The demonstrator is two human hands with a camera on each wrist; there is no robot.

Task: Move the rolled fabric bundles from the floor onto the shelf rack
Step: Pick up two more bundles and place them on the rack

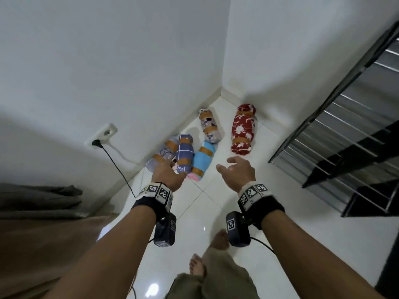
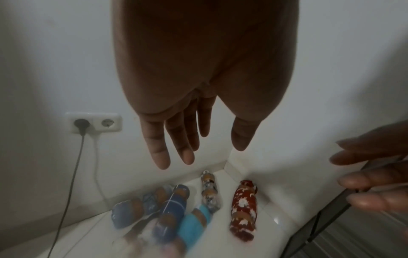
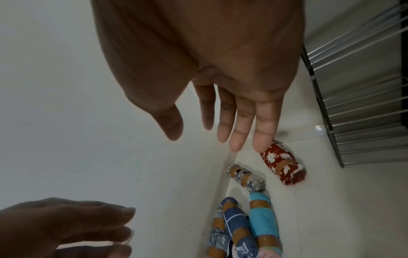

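Several rolled fabric bundles bound with brown tape lie on the white floor in the corner. A red floral bundle (image 1: pixel 243 128) (image 2: pixel 243 210) (image 3: pixel 283 166) lies apart on the right. A pale patterned bundle (image 1: pixel 209 125) lies nearest the corner. A light blue bundle (image 1: pixel 202 161) (image 3: pixel 263 225), a dark blue checked bundle (image 1: pixel 183 153) (image 3: pixel 237 227) and a grey-blue bundle (image 1: pixel 163 153) lie side by side. My left hand (image 1: pixel 167 172) (image 2: pixel 198 139) hovers above the dark blue bundle, fingers straight, empty. My right hand (image 1: pixel 236 169) (image 3: pixel 220 125) hovers over the floor near the red bundle, fingers spread, empty.
The black shelf rack (image 1: pixel 349 134) with metal bars stands at the right. A wall socket (image 1: pixel 103 133) with a black cable (image 1: pixel 117 167) is at the left wall. Brown fabric (image 1: pixel 43 223) lies at the lower left. My bare feet (image 1: pixel 216 249) stand on glossy tiles.
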